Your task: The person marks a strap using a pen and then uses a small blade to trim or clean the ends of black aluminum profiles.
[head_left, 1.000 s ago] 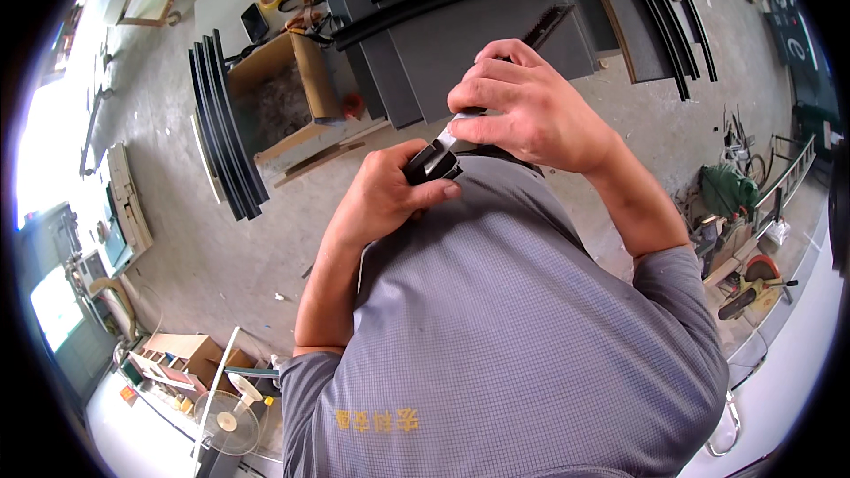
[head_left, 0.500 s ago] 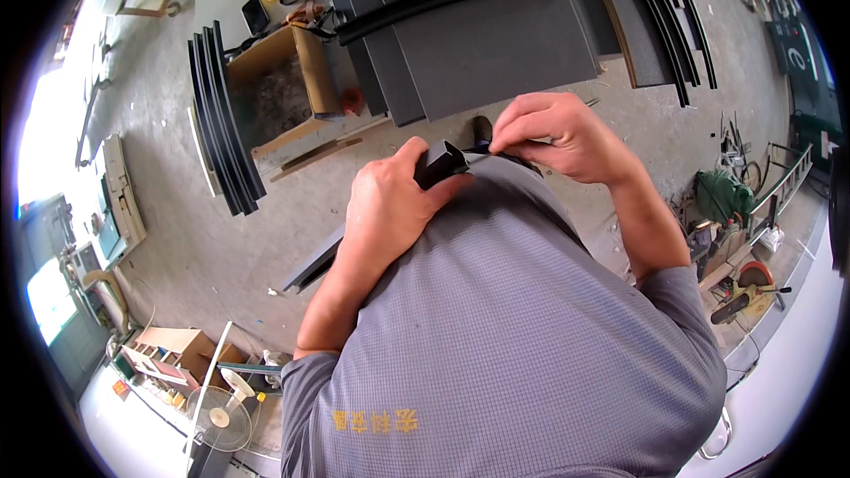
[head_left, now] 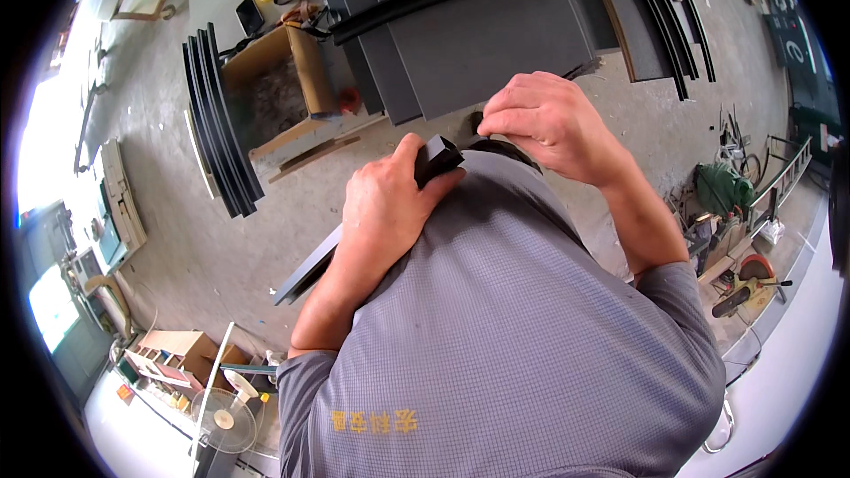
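My left hand (head_left: 382, 204) is wrapped round a dark hollow profile (head_left: 436, 158), its open end facing right beside my thumb. The profile's far length slants down to the lower left, partly hidden behind my left forearm. Just right of that end, and apart from it, my right hand (head_left: 556, 128) is raised with thumb and fingers pinched together. Whatever sits in the pinch is too small or hidden to make out. My grey shirt (head_left: 513, 301) fills the space below both hands.
Ahead stands a stack of dark grey panels (head_left: 487, 44) with black strips (head_left: 460, 4) on top. Left of it is an open cardboard box (head_left: 310, 71), flanked by several black profiles (head_left: 217, 124). A fan (head_left: 226, 416) is at lower left, a cutting saw (head_left: 748, 292) at right.
My right hand has moved up and slightly left, farther from the profile's end. A thin piece seen earlier between fingers and profile no longer shows clearly. My left hand keeps its grip.
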Motion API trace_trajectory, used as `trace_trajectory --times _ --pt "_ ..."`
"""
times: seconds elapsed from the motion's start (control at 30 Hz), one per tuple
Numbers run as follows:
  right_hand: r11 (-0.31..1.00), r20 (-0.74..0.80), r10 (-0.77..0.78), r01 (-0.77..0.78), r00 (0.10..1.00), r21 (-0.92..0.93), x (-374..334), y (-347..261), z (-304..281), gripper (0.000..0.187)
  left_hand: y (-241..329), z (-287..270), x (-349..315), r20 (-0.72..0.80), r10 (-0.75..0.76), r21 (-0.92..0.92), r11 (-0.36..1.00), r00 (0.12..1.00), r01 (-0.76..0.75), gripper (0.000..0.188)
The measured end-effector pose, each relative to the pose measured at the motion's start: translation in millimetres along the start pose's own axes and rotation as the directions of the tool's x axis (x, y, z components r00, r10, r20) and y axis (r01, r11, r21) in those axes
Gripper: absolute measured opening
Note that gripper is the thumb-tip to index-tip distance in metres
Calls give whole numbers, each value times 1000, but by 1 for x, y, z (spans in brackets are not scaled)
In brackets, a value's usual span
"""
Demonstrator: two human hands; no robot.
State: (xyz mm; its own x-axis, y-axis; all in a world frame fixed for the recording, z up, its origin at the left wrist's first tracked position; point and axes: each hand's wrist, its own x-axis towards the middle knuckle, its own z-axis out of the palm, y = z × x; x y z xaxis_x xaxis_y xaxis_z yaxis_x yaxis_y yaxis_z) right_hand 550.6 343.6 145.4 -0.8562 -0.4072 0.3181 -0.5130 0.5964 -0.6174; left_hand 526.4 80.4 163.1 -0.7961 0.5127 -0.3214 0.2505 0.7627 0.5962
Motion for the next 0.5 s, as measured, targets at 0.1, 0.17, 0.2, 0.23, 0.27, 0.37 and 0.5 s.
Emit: trace_trajectory --times 0.1,0.17,0.2,0.23,0.27,0.37,0.5 --pt "948 148 27 -72 989 310 -12 4 -13 23 -4 0 0 -25 -24 -23 999 999 24 45" --pt "991 56 11 -18 998 134 -11 -5 -14 23 -5 1 -1 -33 -28 -46 999 999 27 43" --pt "999 10 -4 4 1000 43 -10 -10 -13 23 -5 1 -1 -33 -22 -45 999 999 20 42" --pt "998 -35 -48 47 998 -29 -8 -15 -11 22 -6 0 -2 -33 -18 -40 999 999 16 41" --pt "991 -77 -95 87 992 -103 -5 -20 -7 22 -6 0 -2 -28 -13 -41 999 1000 12 41" --pt "964 -139 -176 142 975 -223 -5 -26 2 21 -6 1 -4 -16 -16 -36 999 1000 16 41" --pt "948 -158 -192 141 969 -285 -11 -24 9 20 -7 2 -4 -4 -45 -18 999 999 45 45"
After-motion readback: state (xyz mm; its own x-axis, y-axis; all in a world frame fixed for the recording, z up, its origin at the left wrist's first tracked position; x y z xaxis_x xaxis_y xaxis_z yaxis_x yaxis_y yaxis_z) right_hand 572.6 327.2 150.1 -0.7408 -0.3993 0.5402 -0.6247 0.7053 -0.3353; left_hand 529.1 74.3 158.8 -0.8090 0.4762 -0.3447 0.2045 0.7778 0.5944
